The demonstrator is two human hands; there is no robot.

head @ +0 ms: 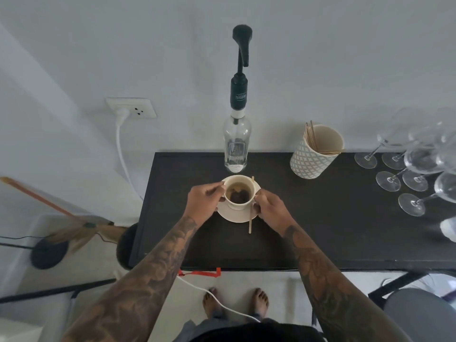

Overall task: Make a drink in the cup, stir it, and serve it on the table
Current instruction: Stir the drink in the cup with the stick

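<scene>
The cup (238, 192), dark drink inside, sits on its saucer (237, 215) near the back middle of the black desk (320, 218), directly under the pump bottle (237, 144) at its 12 o'clock, probably where it was filled. The left hand (204, 201) pinches the rim at 9 o'clock and the right hand (269, 211) curls its grip on the saucer edge at 3 o'clock, seemingly to keep both level; the wooden stirrer (251, 206) lies across the saucer's right side, apparently finished with
</scene>
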